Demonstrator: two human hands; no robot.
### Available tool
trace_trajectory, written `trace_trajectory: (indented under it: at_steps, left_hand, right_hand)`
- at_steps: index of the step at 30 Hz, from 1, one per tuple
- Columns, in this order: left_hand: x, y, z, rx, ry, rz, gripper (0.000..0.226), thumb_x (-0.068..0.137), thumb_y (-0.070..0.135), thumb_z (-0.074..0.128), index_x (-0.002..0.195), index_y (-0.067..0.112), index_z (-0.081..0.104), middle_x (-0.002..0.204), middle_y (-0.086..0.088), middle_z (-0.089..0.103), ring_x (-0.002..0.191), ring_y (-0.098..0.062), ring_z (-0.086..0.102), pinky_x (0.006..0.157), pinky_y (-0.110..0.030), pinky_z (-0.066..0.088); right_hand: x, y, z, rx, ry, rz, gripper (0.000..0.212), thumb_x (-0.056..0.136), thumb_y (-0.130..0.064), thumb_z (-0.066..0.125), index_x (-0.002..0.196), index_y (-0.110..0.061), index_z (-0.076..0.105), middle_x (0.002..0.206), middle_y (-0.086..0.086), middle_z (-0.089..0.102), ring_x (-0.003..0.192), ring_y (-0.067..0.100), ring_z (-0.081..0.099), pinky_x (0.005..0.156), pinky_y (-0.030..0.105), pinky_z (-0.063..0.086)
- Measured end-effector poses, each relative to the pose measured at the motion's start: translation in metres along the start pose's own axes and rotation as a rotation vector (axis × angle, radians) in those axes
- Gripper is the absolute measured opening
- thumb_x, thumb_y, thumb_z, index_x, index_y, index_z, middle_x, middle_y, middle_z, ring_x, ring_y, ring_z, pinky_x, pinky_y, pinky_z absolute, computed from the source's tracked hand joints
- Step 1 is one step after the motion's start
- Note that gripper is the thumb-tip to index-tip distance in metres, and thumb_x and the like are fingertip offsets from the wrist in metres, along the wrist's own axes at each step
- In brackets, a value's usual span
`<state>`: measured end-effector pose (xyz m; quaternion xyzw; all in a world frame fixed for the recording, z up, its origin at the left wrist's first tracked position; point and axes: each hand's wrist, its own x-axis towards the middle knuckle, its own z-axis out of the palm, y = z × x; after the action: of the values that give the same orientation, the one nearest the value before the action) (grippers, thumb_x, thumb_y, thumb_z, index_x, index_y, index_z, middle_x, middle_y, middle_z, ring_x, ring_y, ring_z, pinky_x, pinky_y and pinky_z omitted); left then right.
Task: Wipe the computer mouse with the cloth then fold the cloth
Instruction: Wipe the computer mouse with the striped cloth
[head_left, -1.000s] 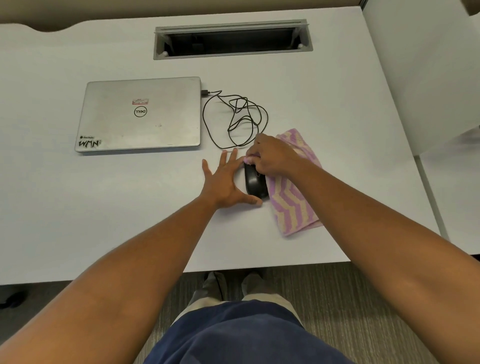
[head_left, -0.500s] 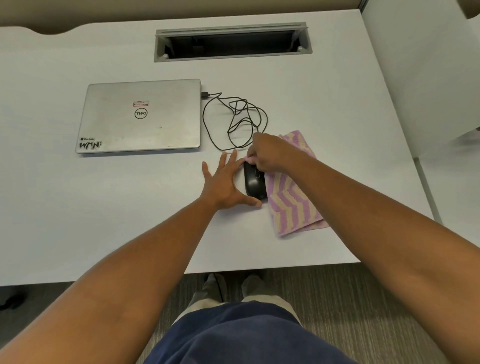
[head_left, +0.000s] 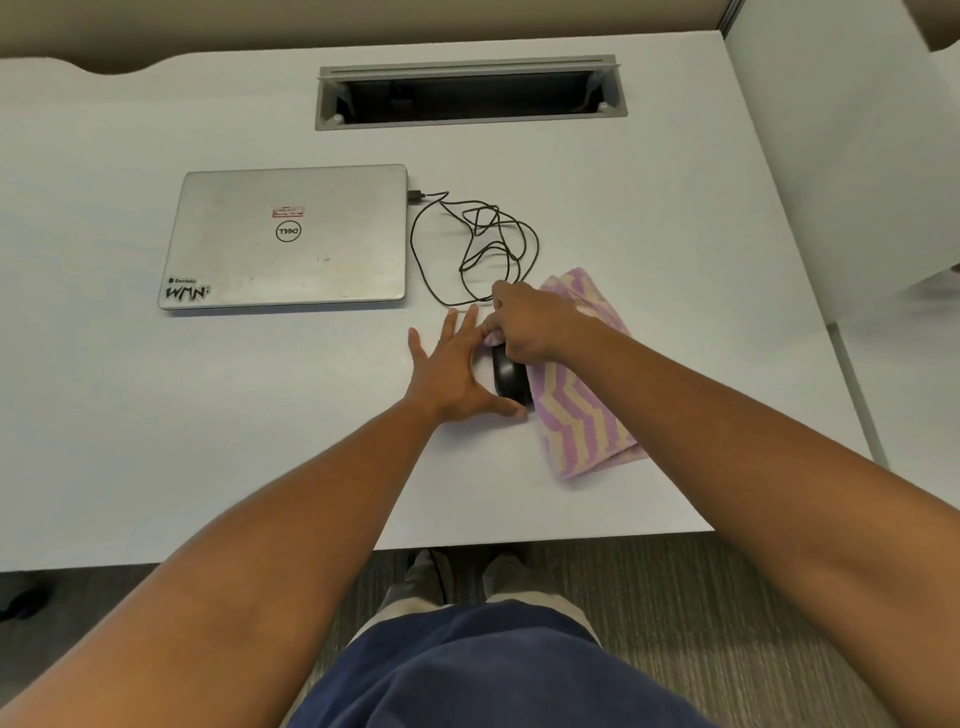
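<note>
A black computer mouse (head_left: 509, 376) lies on the white desk (head_left: 260, 415). My left hand (head_left: 452, 371) rests flat beside its left side, fingers spread, thumb against the mouse's near end. My right hand (head_left: 527, 325) is closed on a bunched part of the pink and cream striped cloth (head_left: 584, 415) and presses it on the far end of the mouse. The rest of the cloth trails on the desk to the right, partly under my right forearm.
A closed silver laptop (head_left: 288, 239) lies to the left. The mouse's black cable (head_left: 478, 244) coils between laptop and cloth. A cable slot (head_left: 467, 93) opens at the desk's back. A white partition (head_left: 857, 156) stands on the right.
My right hand has shifted slightly along the far end of the mouse with the cloth. The cloth's near end swung a little. My left hand has stayed in place.
</note>
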<state>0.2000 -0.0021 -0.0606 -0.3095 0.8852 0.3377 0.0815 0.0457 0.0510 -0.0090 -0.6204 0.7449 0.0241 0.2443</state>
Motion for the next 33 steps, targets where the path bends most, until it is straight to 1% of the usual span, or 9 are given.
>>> trace_trajectory:
  at_steps: [4, 7, 11, 15, 18, 20, 24, 30, 33]
  left_hand:
    - [0.001, 0.000, 0.000, 0.004, 0.004, 0.004, 0.133, 0.048, 0.078, 0.082, 0.157, 0.040, 0.017, 0.169, 0.008, 0.005, 0.154, -0.012, -0.013, 0.115, -0.062, -0.018]
    - [0.003, -0.001, 0.001, 0.027, -0.008, -0.004, 0.137, 0.048, 0.078, 0.081, 0.159, 0.036, 0.014, 0.169, 0.009, 0.004, 0.153, -0.011, -0.014, 0.115, -0.062, -0.019]
    - [0.004, 0.000, 0.002, 0.069, -0.022, -0.019, 0.133, 0.047, 0.081, 0.079, 0.158, 0.039, 0.019, 0.169, 0.010, 0.001, 0.153, -0.009, -0.016, 0.116, -0.061, -0.018]
    - [0.002, -0.002, 0.002, 0.040, -0.001, -0.008, 0.133, 0.047, 0.081, 0.079, 0.158, 0.036, 0.020, 0.168, 0.011, 0.009, 0.153, -0.011, -0.014, 0.115, -0.061, -0.020]
    - [0.001, -0.001, 0.001, 0.012, 0.005, 0.006, 0.136, 0.048, 0.080, 0.080, 0.158, 0.040, 0.010, 0.169, 0.009, 0.008, 0.154, -0.013, -0.012, 0.115, -0.063, -0.018]
    - [0.001, -0.001, 0.000, 0.008, 0.004, 0.001, 0.137, 0.048, 0.081, 0.080, 0.158, 0.043, 0.007, 0.169, 0.007, 0.005, 0.154, -0.013, -0.012, 0.115, -0.063, -0.018]
    - [0.001, -0.001, 0.001, 0.010, 0.003, -0.004, 0.134, 0.047, 0.081, 0.080, 0.158, 0.043, 0.013, 0.169, 0.006, 0.005, 0.154, -0.013, -0.012, 0.115, -0.062, -0.019]
    - [0.003, -0.003, 0.002, 0.030, -0.003, -0.008, 0.136, 0.048, 0.082, 0.079, 0.159, 0.038, 0.014, 0.169, 0.007, 0.001, 0.154, -0.014, -0.014, 0.115, -0.062, -0.020]
    - [0.003, -0.004, 0.003, 0.050, -0.008, -0.005, 0.135, 0.049, 0.083, 0.077, 0.159, 0.037, 0.013, 0.169, 0.007, -0.001, 0.154, -0.014, -0.015, 0.115, -0.062, -0.019]
  right_hand:
    - [-0.009, -0.007, -0.003, -0.023, -0.117, -0.103, 0.023, 0.090, -0.019, 0.060, 0.110, -0.024, 0.070, 0.104, -0.005, 0.036, 0.096, 0.018, 0.043, 0.074, 0.033, 0.042]
    - [-0.013, -0.019, -0.007, -0.070, -0.263, -0.186, 0.026, 0.087, -0.013, 0.062, 0.109, -0.023, 0.073, 0.119, -0.002, 0.052, 0.102, 0.018, 0.051, 0.082, 0.033, 0.048]
    - [-0.010, -0.030, -0.008, -0.168, -0.401, -0.243, 0.023, 0.087, -0.016, 0.066, 0.109, -0.017, 0.074, 0.117, 0.002, 0.065, 0.103, 0.019, 0.060, 0.082, 0.027, 0.045]
    - [-0.010, -0.022, -0.019, -0.001, -0.196, -0.149, 0.017, 0.081, -0.025, 0.072, 0.097, -0.022, 0.078, 0.092, -0.007, 0.070, 0.087, 0.015, 0.063, 0.075, 0.028, 0.050]
    - [-0.006, -0.012, -0.021, 0.192, -0.030, -0.002, 0.013, 0.074, -0.027, 0.078, 0.086, -0.021, 0.079, 0.076, -0.009, 0.067, 0.075, 0.012, 0.063, 0.064, 0.024, 0.045]
    - [-0.002, -0.006, -0.021, 0.255, 0.039, 0.078, 0.016, 0.071, -0.027, 0.081, 0.085, -0.019, 0.079, 0.079, -0.004, 0.071, 0.075, 0.012, 0.065, 0.063, 0.023, 0.047]
    - [0.002, 0.003, -0.021, 0.307, 0.061, 0.150, 0.021, 0.071, -0.025, 0.081, 0.089, -0.016, 0.079, 0.088, 0.001, 0.074, 0.085, 0.013, 0.066, 0.073, 0.028, 0.054]
    - [-0.001, 0.024, -0.016, 0.243, 0.058, 0.224, 0.028, 0.087, -0.033, 0.064, 0.103, -0.012, 0.076, 0.108, 0.004, 0.072, 0.107, 0.021, 0.061, 0.092, 0.034, 0.049]
    - [-0.006, 0.031, -0.011, 0.352, 0.070, 0.221, 0.028, 0.087, -0.035, 0.067, 0.105, -0.015, 0.075, 0.110, 0.001, 0.072, 0.108, 0.018, 0.061, 0.088, 0.028, 0.048]
